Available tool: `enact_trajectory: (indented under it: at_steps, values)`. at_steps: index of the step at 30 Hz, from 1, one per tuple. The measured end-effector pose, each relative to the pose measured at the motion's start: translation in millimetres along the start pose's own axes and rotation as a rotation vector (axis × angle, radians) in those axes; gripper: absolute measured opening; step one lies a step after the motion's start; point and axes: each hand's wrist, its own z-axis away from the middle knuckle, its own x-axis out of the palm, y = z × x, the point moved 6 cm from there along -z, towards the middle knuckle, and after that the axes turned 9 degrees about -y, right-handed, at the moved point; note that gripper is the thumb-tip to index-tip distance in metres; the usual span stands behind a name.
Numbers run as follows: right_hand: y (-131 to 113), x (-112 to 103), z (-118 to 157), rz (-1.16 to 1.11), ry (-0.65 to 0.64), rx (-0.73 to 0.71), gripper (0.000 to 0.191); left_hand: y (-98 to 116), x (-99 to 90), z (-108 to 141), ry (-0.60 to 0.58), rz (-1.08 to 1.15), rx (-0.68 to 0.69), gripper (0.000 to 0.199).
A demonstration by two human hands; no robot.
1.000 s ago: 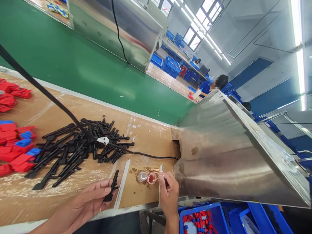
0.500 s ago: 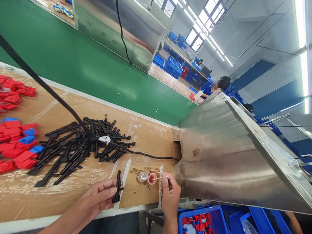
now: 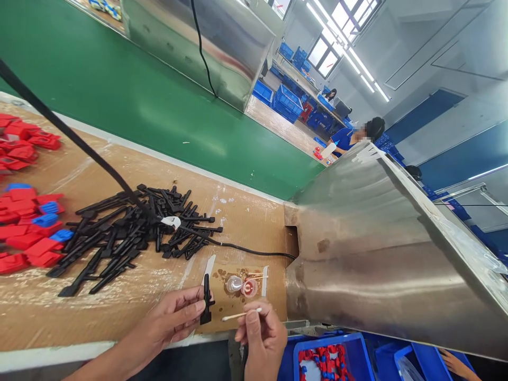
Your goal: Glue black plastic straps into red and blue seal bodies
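Note:
Between thumb and fingers, my left hand (image 3: 180, 313) holds a black plastic piece (image 3: 206, 301) upright near the table's front edge. My right hand (image 3: 260, 338) pinches a cotton swab (image 3: 235, 316), whose left tip points at the black piece without touching it. Just beyond the swab, a small cup of red liquid (image 3: 249, 288) stands beside a clear round cup (image 3: 234, 284) on a stained cardboard patch. More swabs (image 3: 257, 275) lie behind the cups. A pile of similar black pieces (image 3: 119, 233) lies to the left.
Red and blue parts (image 3: 29, 227) are heaped at the far left. A black cable (image 3: 254, 253) crosses the table into a metal panel (image 3: 357, 254) on the right. Blue bins (image 3: 333, 360) stand below; another person's hand (image 3: 456, 365) shows at lower right. People sit in the background.
My right hand has drawn the swab away from the red cup, toward me and to the left. My left hand with the black piece has shifted slightly right. A hand has appeared over the bins.

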Motion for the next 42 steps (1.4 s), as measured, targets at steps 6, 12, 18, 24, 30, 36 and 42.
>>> enact_trajectory:
  at_steps: [6, 12, 18, 24, 30, 36, 42]
  values:
    - [-12.3, 17.6, 11.6, 0.237, -0.071, -0.183, 0.038, 10.4, 13.3, 2.0, -0.049, -0.114, 0.094, 0.059]
    - [-19.7, 22.1, 8.4, 0.336, -0.124, -0.201, 0.032, -0.4, 1.0, -5.6, -0.063, -0.073, 0.098, 0.052]
    - [-27.7, 26.5, 13.1, 0.45, -0.205, -0.308, 0.032, -0.2, 1.6, -2.7, -0.091, -0.135, 0.086, 0.056]
    - [-31.9, 24.3, 22.0, 0.527, -0.285, -0.338, 0.024, 8.8, 12.4, 3.4, -0.13, -0.174, 0.068, 0.066]
    - [-26.9, 23.5, 18.1, 0.525, -0.302, -0.35, 0.032, 6.4, 9.3, 1.3, -0.128, -0.193, 0.1, 0.063]
    - [-19.1, 26.5, 15.8, 0.504, -0.206, -0.299, 0.029, -3.2, 3.0, -6.4, -0.222, -0.267, 0.16, 0.063]
    - [-35.1, 34.8, 32.8, 0.651, -0.242, -0.498, 0.021, -17.2, -7.1, -12.2, -0.249, -0.208, 0.164, 0.056]
